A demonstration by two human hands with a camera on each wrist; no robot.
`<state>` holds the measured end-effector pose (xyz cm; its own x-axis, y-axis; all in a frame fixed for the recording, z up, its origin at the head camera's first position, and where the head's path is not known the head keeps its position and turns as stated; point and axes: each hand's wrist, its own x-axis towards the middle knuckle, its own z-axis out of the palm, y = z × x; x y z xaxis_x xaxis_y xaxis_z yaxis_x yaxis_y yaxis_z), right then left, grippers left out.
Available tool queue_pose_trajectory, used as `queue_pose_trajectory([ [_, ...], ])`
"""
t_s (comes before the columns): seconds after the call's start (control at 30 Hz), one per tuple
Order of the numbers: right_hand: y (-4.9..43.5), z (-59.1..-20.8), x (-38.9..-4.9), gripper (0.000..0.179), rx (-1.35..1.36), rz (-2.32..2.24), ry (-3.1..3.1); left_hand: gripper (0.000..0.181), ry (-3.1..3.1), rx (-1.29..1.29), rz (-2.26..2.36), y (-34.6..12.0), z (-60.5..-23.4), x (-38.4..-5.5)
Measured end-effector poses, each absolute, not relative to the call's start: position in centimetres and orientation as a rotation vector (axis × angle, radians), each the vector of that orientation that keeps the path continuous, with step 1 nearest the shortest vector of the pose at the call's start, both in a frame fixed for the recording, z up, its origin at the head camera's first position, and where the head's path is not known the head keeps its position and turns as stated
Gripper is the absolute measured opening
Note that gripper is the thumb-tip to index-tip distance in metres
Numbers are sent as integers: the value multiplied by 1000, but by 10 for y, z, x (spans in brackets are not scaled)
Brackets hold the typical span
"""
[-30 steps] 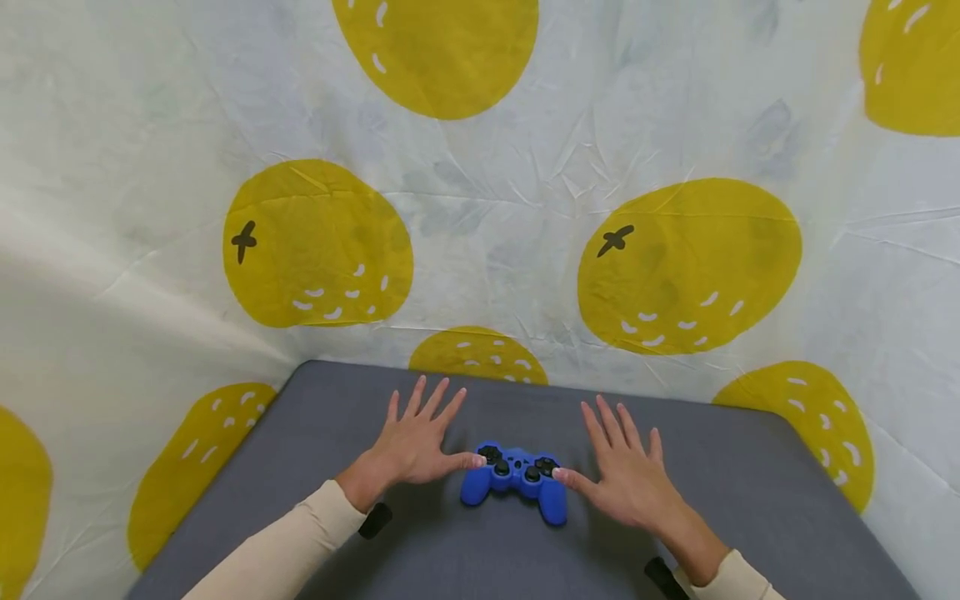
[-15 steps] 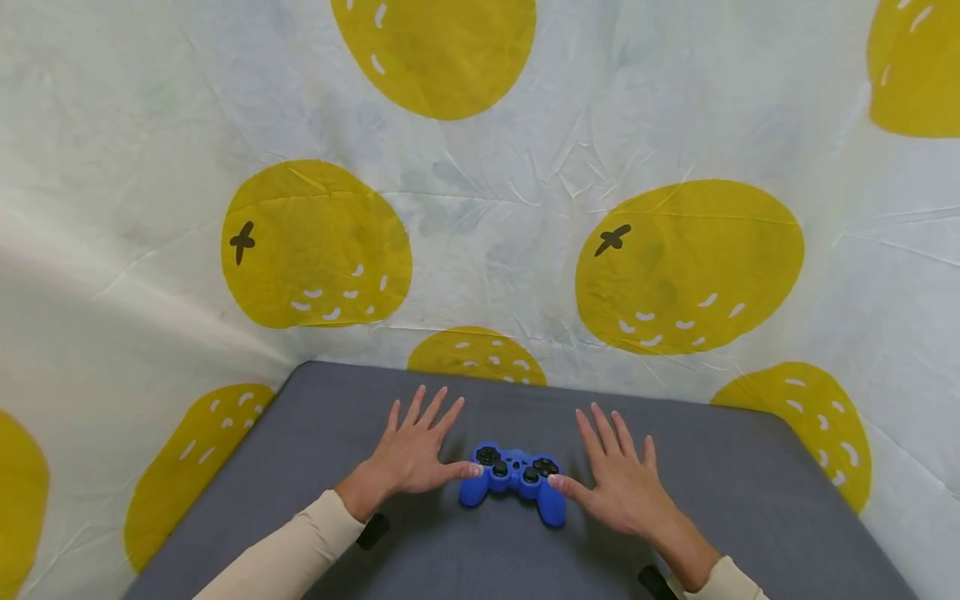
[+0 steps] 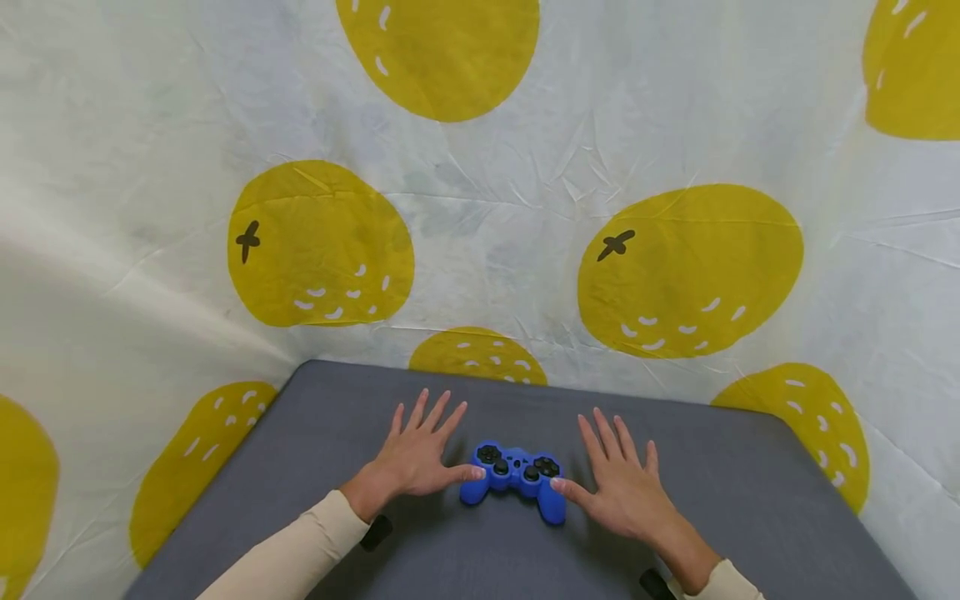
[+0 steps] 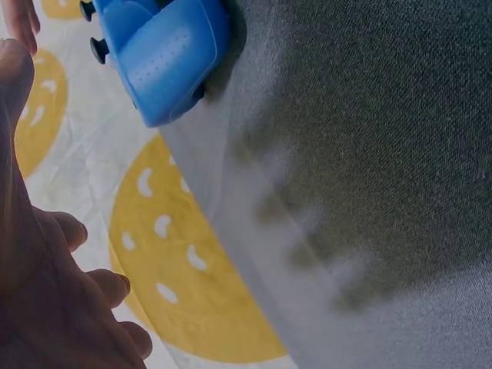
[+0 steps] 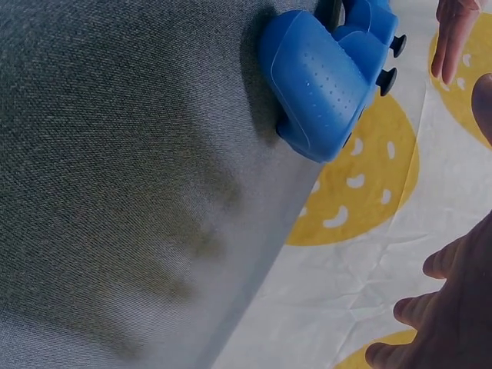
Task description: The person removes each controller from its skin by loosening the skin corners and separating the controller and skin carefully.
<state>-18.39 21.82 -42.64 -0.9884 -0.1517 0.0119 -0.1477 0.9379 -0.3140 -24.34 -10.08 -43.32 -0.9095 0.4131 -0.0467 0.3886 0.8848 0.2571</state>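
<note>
A blue game controller (image 3: 514,477) with black sticks and buttons lies on the grey table (image 3: 480,550), its two grips pointing toward the person. To its left, my left hand (image 3: 416,458) is held palm down with fingers spread, the thumb tip overlapping the left grip in the head view. On the other side my right hand (image 3: 626,492) hovers the same way, its thumb over the right grip. Both wrist views show a gap between the hand and the controller (image 4: 173,61), with finger shadows on the cloth. Neither hand holds anything.
Behind the table hangs a white cloth (image 3: 487,258) printed with large yellow fruit, continuing along the left and right sides. The table's far edge meets it. A black strap or device (image 3: 377,533) sits under the left wrist.
Both hands have come slightly lower and closer to the person since one second ago, fingers still spread. The controller stays in place.
</note>
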Motion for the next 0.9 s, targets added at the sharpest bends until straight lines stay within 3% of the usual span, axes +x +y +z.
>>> queue_pose_trajectory([
  [0.9, 214, -447, -178, 105, -220, -501, 3063, 106, 2953, 630, 379, -95, -456, -238],
])
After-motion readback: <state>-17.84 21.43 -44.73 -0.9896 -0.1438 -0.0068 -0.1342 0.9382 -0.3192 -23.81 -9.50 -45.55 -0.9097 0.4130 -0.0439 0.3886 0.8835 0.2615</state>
